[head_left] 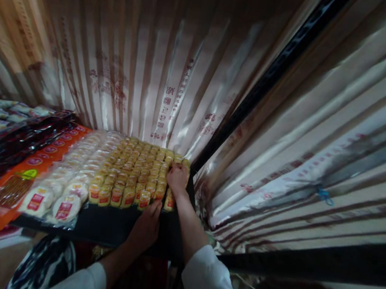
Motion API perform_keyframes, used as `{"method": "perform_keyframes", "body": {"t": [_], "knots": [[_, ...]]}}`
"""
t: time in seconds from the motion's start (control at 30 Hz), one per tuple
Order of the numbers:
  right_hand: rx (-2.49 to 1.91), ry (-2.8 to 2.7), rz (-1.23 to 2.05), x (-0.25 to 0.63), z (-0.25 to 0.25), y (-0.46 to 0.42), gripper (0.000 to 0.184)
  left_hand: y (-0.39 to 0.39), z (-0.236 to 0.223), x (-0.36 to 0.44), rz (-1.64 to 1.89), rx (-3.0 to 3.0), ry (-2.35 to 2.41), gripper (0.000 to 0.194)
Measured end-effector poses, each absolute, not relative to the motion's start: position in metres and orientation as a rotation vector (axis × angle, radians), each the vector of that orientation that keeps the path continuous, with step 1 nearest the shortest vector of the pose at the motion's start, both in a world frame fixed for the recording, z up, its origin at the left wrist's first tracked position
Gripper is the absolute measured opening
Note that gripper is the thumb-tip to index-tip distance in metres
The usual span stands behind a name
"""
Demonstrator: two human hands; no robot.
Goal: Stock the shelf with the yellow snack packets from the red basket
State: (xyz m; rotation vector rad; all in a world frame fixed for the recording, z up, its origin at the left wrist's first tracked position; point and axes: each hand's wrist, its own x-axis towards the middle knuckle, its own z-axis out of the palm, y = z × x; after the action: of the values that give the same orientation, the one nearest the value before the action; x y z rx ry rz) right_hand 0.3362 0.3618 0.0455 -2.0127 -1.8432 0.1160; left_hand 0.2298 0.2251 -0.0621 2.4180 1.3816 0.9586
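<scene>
Packets [128,196] under palm-down right hand [177,178]

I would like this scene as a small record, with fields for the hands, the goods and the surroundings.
left hand: at the front edge of the yellow packs; hand low, grip unclear
right hand: reaching over their right end; hand further back
yellow packs: close rows, red labels in front
left of them: round white packs, then orange packs, then dark packs
surface: black shelf
behind: pleated curtain with red print
right: dark post, slanting; blue tie on the curtain
</scene>
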Motion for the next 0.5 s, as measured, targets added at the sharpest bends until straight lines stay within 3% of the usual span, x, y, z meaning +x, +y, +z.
{"method": "perform_keyframes", "body": {"t": [0.5], "knots": [[-2.107, -1.822, 0.285, 0.326, 0.072, 0.379, 0.032, 0.224, -0.058, 0.23, 0.926, 2.373, 1.363, 0.056]]}}
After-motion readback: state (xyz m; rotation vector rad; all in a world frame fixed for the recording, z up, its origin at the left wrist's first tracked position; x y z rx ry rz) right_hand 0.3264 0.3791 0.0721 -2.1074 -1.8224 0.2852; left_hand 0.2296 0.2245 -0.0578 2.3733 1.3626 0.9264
